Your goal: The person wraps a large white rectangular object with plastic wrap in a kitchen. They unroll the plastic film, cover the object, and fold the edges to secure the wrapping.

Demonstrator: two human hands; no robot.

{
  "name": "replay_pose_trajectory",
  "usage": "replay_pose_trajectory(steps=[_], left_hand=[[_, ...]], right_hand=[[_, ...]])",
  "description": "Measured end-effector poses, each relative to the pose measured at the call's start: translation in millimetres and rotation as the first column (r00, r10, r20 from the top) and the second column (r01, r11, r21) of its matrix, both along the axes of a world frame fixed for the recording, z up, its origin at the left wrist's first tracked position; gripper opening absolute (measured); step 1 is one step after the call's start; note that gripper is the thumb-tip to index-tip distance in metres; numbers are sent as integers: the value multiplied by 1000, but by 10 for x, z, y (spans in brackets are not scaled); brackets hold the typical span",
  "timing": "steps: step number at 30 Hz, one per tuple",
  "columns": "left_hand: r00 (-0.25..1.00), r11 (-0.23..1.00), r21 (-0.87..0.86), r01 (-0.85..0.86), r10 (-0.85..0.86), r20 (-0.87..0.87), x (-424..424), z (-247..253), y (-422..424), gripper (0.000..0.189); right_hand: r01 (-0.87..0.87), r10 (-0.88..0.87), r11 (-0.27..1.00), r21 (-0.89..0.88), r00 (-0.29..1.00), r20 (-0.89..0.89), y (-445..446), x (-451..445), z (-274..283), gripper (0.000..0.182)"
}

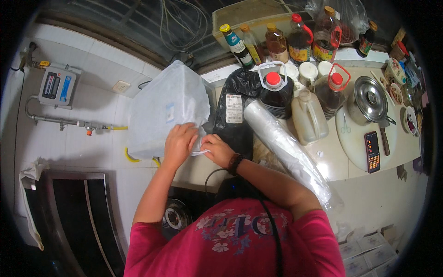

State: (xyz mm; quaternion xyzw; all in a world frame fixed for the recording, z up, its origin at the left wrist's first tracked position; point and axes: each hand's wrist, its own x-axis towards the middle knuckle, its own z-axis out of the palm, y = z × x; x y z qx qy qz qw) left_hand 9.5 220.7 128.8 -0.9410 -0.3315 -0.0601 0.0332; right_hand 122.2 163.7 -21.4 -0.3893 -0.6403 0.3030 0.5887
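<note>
A white translucent cover (155, 100) is draped over a bulky, box-like thing on the counter, which it mostly hides. It bears a small printed label. My left hand (180, 142) is on the cover's near right part, fingers curled into the material. Just to the right, my right hand (217, 149) pinches the cover's loose lower edge, with a dark band around the wrist. Beside the cover lies a black plastic bag (238, 85) with a printed label on it. A long roll of clear plastic film (283, 145) slants across the counter, next to my right forearm.
Large jugs with red caps (273, 80), a cloudy plastic jug (309, 121) and a lidded steel pot (368, 98) stand to the right. A phone (372, 152), a knife (385, 140) and scissors (345, 125) lie on a round board (353, 152). A gas meter (57, 86) hangs at left.
</note>
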Motion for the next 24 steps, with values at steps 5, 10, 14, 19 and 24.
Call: replay_pose_trajectory(steps=[5,10,14,19,24], left_hand=[[997,998,57,41,-37,-61,7,-94,246,25],[991,995,-84,-58,68,119,-199,-276,360,27],[984,992,-102,-69,85,160,-188,-302,342,28],[985,991,-108,-80,95,146,-127,-240,292,36],[995,994,78,77,-72,-71,-32,-207,297,45]], right_hand=[[-8,8,1000,24,1000,-9,17,-16,-67,14],[-35,35,998,-54,999,-14,-1,18,-183,20],[-15,16,1000,16,999,-46,-13,65,-189,22],[97,-265,898,-429,898,-350,331,24,-443,33],[-37,-174,770,-637,948,-265,708,-200,-561,46]])
